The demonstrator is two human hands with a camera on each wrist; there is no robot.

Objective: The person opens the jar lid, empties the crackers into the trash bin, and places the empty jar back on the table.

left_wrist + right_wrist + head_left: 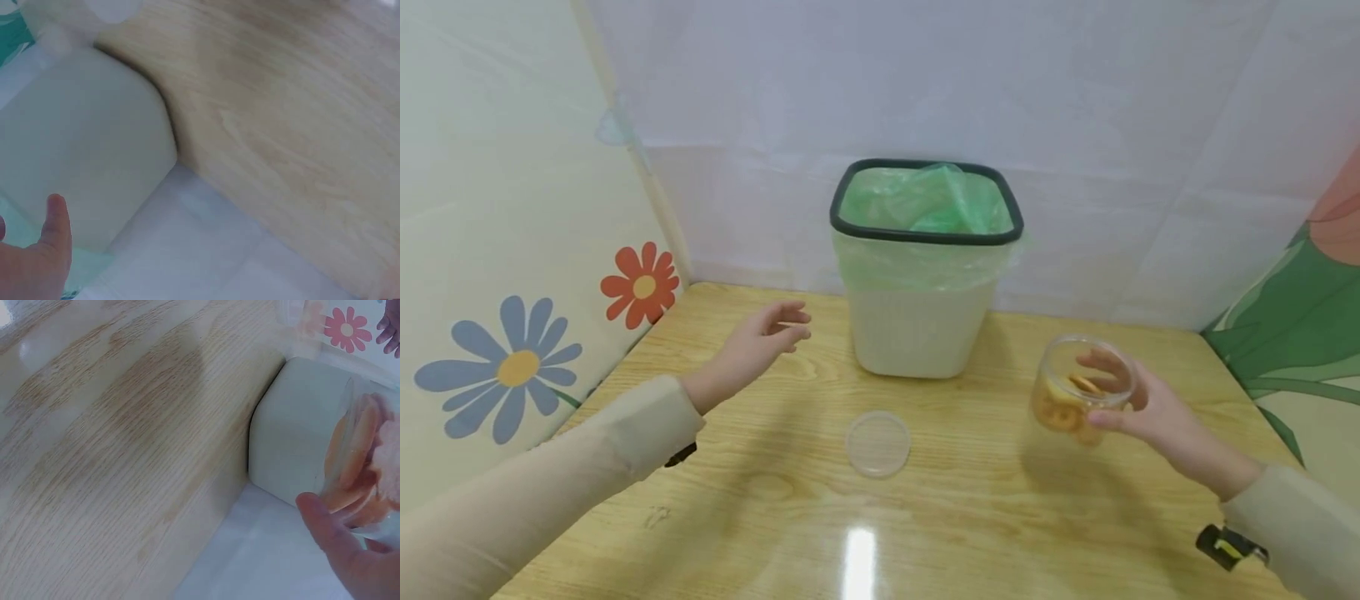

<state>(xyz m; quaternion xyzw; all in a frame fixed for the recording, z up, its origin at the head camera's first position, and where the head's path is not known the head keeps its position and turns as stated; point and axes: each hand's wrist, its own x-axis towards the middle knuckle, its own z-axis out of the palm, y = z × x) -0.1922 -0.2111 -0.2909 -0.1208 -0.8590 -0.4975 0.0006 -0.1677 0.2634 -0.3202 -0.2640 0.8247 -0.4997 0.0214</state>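
My right hand (1157, 417) grips a clear jar (1084, 379) from its right side, thumb in front and fingers round the back. The jar has no lid on it, and several orange-brown cookies (1063, 408) lie inside; they also show through the jar wall (350, 456) in the right wrist view. My left hand (752, 342) hovers over the table's left side with loosely bent fingers and nothing in it. A round clear lid (878, 444) lies flat on the table, between the two hands and nearer to me.
A white trash bin (921, 325) with a black rim (925, 237) and a green bag (951, 204) stands at the back middle, by the white wall sheet (760, 108). The wooden table (760, 500) runs beneath everything. Flower-printed panels (475, 233) flank both sides.
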